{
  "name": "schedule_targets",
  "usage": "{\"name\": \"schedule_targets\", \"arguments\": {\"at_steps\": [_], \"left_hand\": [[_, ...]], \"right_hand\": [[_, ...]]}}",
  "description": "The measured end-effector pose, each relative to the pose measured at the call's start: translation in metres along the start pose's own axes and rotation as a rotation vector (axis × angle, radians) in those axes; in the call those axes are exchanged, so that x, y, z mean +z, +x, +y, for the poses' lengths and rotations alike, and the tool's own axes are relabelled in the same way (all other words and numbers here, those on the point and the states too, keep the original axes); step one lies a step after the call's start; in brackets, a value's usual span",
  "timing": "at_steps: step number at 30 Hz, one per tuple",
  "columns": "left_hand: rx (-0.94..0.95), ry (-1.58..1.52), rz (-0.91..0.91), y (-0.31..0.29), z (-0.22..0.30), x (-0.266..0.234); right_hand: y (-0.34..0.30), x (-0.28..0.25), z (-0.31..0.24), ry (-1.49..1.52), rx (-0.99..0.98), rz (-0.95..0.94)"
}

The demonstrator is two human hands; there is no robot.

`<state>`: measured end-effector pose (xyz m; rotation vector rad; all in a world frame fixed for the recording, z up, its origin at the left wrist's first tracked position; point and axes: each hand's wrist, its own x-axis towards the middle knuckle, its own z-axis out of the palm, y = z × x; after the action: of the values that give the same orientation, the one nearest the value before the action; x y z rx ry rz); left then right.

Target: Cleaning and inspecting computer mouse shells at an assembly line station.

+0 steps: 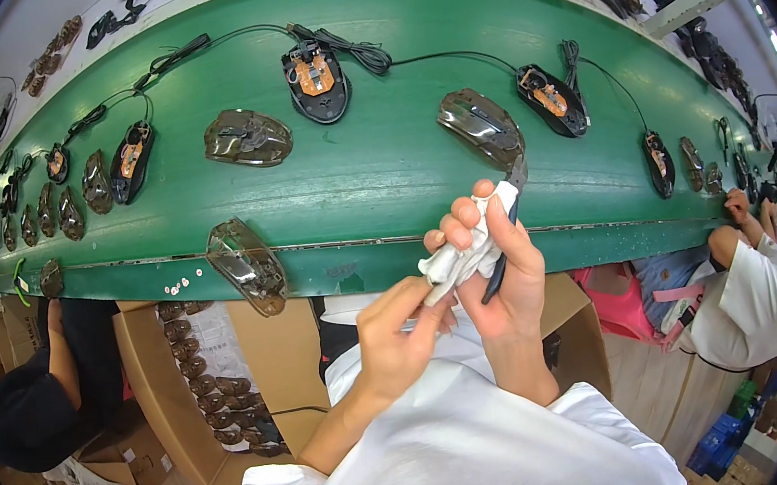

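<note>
In front of my chest, my right hand is wrapped round a pair of cutting pliers with grey jaws pointing up and away and a dark handle. White cloth or tape is bunched round its other handle. My left hand pinches the lower end of this white wrap. Just beyond the jaws, a translucent brown mouse shell lies on the green belt. Another such shell rests over the belt's near edge, left of my hands.
Open mouse bases with orange circuit boards and coiled cables run along the belt. One more shell lies mid-left. A cardboard box holding several shells stands below the edge at left. People work on the left and right.
</note>
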<state>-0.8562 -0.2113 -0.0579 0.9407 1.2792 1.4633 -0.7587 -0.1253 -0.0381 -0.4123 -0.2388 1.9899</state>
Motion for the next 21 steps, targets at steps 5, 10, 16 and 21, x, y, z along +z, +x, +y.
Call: {"name": "schedule_targets", "arguments": {"at_steps": [5, 10, 16, 21], "left_hand": [[-0.405, -0.508, -0.097, 0.024, 0.003, -0.035], [-0.136, 0.030, -0.105, 0.015, 0.025, -0.033], [0.524, 0.906, 0.152, 0.005, 0.027, -0.006], [0.557, 0.777, 0.164, 0.004, 0.027, -0.005]], "right_hand": [[-0.004, -0.005, -0.013, -0.281, 0.125, -0.093], [-0.003, -0.007, -0.006, -0.447, 0.003, -0.004], [0.002, 0.002, 0.008, -0.534, -0.040, -0.043], [-0.001, -0.007, 0.005, -0.270, -0.009, -0.059]]}}
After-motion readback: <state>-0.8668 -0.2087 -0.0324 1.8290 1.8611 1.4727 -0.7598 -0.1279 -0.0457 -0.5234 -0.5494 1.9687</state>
